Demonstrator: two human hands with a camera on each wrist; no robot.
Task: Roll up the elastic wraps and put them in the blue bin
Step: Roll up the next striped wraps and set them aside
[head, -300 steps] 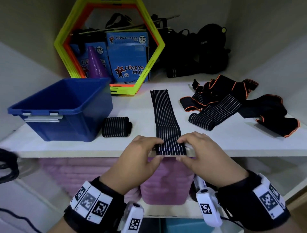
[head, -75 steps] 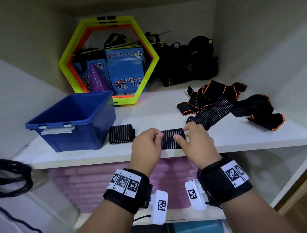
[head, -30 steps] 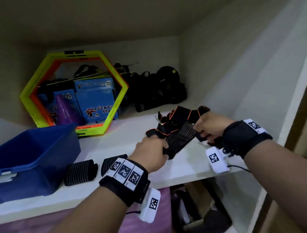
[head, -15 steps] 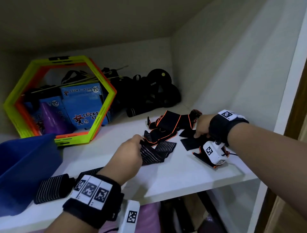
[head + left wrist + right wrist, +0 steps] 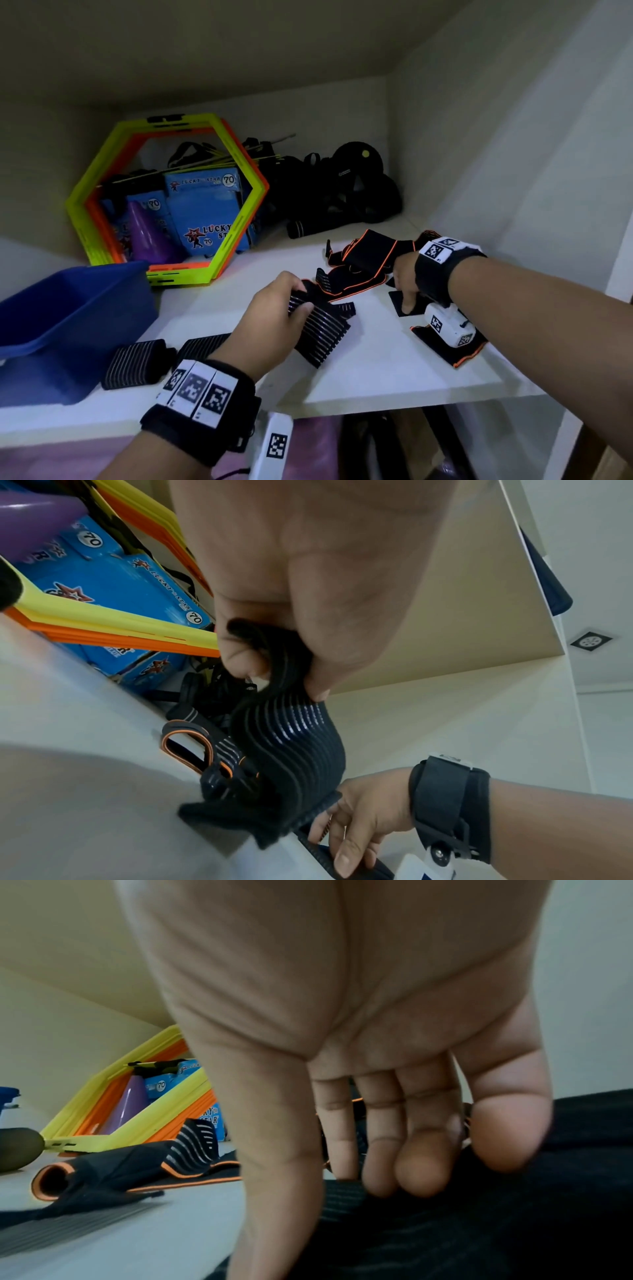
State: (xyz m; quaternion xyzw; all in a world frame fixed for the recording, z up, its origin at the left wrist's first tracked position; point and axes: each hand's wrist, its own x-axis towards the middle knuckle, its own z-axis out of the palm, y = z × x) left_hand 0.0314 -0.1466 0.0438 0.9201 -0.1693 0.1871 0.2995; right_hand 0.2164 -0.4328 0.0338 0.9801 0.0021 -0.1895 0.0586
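My left hand (image 5: 284, 308) grips one end of a black white-striped elastic wrap (image 5: 322, 332), lifted a little off the white shelf (image 5: 376, 373); in the left wrist view the wrap (image 5: 294, 745) hangs bunched from thumb and fingers. My right hand (image 5: 406, 286) presses its straight fingertips (image 5: 411, 1172) down on a flat black wrap end (image 5: 399, 310) at the right. Two rolled striped wraps (image 5: 137, 363) (image 5: 202, 346) lie beside the blue bin (image 5: 68, 318) at the left. Orange-edged black wraps (image 5: 363, 263) lie tangled between my hands.
A yellow-and-orange hexagon frame (image 5: 164, 274) leans at the back with blue boxes (image 5: 205, 209) and a purple cone (image 5: 147, 233) behind it. Black gear (image 5: 342, 192) fills the back corner. The cupboard's side wall (image 5: 513, 171) is close on the right. Another orange-edged piece (image 5: 462, 356) lies under my right wrist.
My left hand has drawn the striped wrap back toward me. My right hand has come down onto the flat black end. Earlier, I finished rolling a second wrap and left it by the first.
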